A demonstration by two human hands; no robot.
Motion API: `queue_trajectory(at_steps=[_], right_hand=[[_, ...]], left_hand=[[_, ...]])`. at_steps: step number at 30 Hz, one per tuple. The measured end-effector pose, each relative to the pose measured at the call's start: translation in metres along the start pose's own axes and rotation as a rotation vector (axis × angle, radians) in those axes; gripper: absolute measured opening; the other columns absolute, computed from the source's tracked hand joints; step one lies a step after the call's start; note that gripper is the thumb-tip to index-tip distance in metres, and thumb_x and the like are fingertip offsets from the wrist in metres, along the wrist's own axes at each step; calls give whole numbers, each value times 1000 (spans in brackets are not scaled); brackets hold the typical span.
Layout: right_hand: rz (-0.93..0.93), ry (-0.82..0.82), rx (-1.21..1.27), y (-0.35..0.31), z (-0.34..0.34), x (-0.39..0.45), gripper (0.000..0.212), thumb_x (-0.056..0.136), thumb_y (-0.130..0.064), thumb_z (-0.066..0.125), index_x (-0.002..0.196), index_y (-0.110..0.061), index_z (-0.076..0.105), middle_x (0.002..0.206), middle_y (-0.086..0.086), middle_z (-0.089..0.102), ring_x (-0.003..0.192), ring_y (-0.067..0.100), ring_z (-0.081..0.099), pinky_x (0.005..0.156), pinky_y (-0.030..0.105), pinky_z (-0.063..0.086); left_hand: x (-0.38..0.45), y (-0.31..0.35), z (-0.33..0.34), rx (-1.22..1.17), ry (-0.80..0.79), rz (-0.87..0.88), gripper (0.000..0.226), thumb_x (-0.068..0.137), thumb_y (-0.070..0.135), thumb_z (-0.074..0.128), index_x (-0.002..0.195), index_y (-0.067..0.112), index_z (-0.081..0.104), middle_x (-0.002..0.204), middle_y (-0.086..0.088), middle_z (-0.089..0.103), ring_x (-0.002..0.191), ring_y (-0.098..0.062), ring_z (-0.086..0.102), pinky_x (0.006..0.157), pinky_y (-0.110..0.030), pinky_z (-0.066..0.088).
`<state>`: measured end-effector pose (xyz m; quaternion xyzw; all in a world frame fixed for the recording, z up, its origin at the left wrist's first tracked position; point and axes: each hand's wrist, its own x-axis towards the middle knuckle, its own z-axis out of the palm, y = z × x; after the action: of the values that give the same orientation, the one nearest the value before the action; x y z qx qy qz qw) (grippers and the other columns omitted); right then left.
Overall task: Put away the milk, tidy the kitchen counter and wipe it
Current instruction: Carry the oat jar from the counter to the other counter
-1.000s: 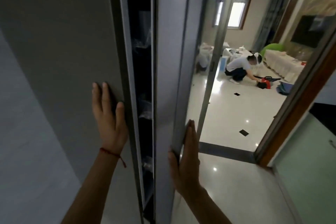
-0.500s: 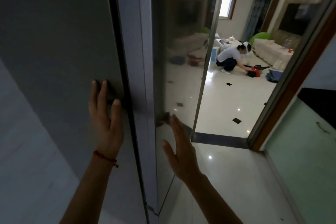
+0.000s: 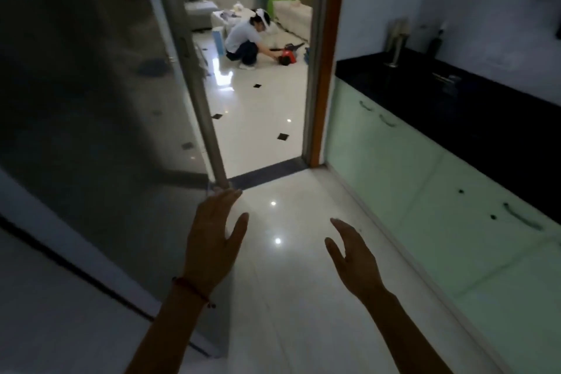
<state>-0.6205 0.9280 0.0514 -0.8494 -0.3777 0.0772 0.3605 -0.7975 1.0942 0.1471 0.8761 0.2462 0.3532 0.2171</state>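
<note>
The grey fridge (image 3: 85, 106) fills the left of the view with its doors closed. My left hand (image 3: 212, 237), a red string on its wrist, hangs in the air just right of the fridge front with straight fingers and holds nothing. My right hand (image 3: 353, 255) is also free over the white floor, fingers relaxed. The black kitchen counter (image 3: 473, 118) runs along the right wall above pale green cabinets (image 3: 403, 179). No milk is in view.
A knife block or metal stand (image 3: 396, 45) and small items (image 3: 446, 79) sit on the counter. A doorway (image 3: 264, 118) ahead opens onto a living room where a person (image 3: 246, 42) crouches on the floor. Glossy white floor (image 3: 297, 282) lies between fridge and cabinets.
Both hands pushed the fridge doors shut and have come off them. The view has swung right, bringing the counter and cabinets into sight.
</note>
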Motion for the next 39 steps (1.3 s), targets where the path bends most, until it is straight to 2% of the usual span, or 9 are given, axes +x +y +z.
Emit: queue_trajectory(at_steps=[3,6,13,19,25,29,34,36,39], right_hand=[[263,-24,-75,75,-37,-38,49,95,-40,37,141,-23,31,149,-3,35,137,12,29,107,28,28],[481,-18,-105,143,-74,-90,49,96,-39,36,141,-21,31,148,1,35,135,16,33,106,34,34],[954,53,-2,267,-145,-234,45,96,-35,40,137,-17,38,143,8,43,128,25,44,103,34,37],[1298,117,164,322,-166,-346,44,96,-30,41,135,-10,40,139,14,48,125,29,47,102,34,39],[1543,242,297,345,-168,-402,42,96,-28,44,132,-6,45,134,15,53,121,27,51,97,29,40],[1616,357,341,368,-176,-400,41,96,-28,45,129,-5,48,133,15,55,121,27,53,96,27,40],[1699,536,452,401,-200,-386,39,95,-21,47,127,2,49,132,22,53,122,33,50,101,35,38],[1742,616,489,409,-211,-382,39,94,-20,48,126,2,49,130,23,55,120,34,52,99,36,40],[1803,750,540,417,-224,-383,37,94,-17,50,125,4,50,125,25,57,116,34,55,96,36,41]], left_hand=[[-20,2,78,-55,-329,-144,71,84,61,35,116,2,58,117,-21,61,113,-34,54,95,-38,42],[-49,18,155,-39,-579,-238,37,87,27,58,118,6,58,121,-17,59,116,-34,52,98,-38,40],[-117,114,302,-21,-1076,-242,37,91,27,52,125,11,53,129,-11,55,121,-24,49,104,-31,34],[-154,190,383,12,-1378,-234,35,93,24,48,122,4,54,132,-12,55,121,-24,50,100,-25,35],[-155,233,444,109,-1499,-167,32,93,24,47,114,4,59,124,-12,61,112,-27,55,93,-28,40],[-138,254,495,132,-1526,-165,24,92,21,48,89,2,63,107,-22,66,99,-32,60,81,-32,44],[-107,292,565,106,-1600,-182,25,89,23,52,73,6,61,88,-18,65,87,-33,61,69,-29,36],[-98,315,591,97,-1636,-131,26,86,28,53,65,14,58,83,-14,64,79,-27,57,67,-29,37],[-98,358,630,126,-1713,13,26,90,22,51,65,19,57,84,-12,64,80,-24,57,69,-27,40]])
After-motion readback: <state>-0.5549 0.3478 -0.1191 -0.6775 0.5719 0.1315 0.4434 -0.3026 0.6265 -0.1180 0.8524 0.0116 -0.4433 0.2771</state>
